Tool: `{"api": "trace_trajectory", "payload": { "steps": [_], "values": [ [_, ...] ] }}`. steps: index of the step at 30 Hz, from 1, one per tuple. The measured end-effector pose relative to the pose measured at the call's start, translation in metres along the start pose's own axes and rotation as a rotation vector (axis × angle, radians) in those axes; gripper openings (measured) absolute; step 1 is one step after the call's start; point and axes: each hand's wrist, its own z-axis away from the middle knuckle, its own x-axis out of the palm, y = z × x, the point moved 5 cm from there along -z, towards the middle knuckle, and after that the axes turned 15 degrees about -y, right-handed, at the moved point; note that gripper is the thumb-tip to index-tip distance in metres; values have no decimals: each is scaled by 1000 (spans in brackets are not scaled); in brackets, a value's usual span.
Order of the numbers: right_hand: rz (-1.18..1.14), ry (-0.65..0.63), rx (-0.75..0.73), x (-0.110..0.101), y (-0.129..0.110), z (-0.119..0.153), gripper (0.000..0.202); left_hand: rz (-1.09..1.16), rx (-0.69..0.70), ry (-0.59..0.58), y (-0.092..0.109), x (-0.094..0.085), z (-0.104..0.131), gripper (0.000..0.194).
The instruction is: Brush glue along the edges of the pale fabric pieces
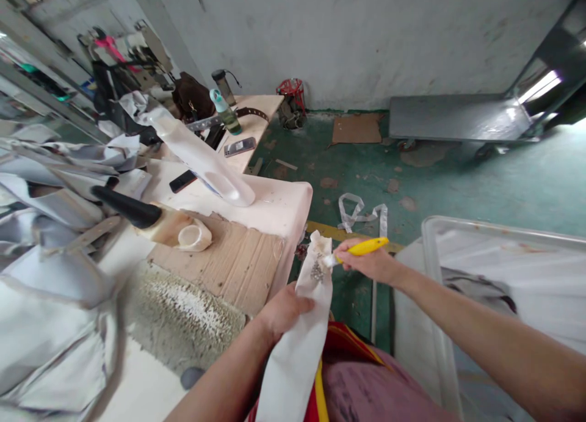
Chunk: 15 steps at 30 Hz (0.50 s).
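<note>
My left hand (286,312) is closed round a long white strip (297,355), its thumb lying on top. In my right hand (366,264) is a yellow-handled brush (368,246), gripped between the fingers. The pale bristles touch the strip's upper end, beside a patch of grey specks and a yellowish, ragged tip. To the left, a plastic container (195,236) with a dark handle rests on corrugated cardboard (242,257). Nearer to me lies a grey board (192,306) covered in whitish crumbs.
A white plastic bottle (210,165) lies on the table, near a black phone (182,181) and a green bottle (225,112). Grey-white fabric pieces (50,342) pile up at left. A large translucent bin (439,226) stands at right, a flat cart (448,120) beyond.
</note>
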Motion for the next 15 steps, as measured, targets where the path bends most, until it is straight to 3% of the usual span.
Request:
{"api": "trace_trajectory", "payload": {
  "steps": [3, 4, 7, 8, 12, 13, 15],
  "values": [
    [57, 158, 67, -19, 8, 0, 21, 31, -16, 20, -2, -1, 0, 38],
    [52, 121, 47, -19, 8, -1, 20, 29, -33, 32, -3, -2, 0, 37],
    [66, -143, -81, -4, 0, -4, 19, 34, -59, 40, -7, -6, -4, 35],
    [93, -169, -93, -2, -1, -5, 19, 45, -51, 30, -8, -7, -5, 36],
    [198, 56, 14, -18, 2, -6, 22, 79, -29, -1, -17, -12, -12, 42],
    [192, 32, 4, -17, 1, -7, 23, 74, -38, 4, -19, -13, -13, 41],
    [156, -147, -79, -6, -2, -10, 22, 62, -54, 15, -23, -16, -16, 40]
  ]
}}
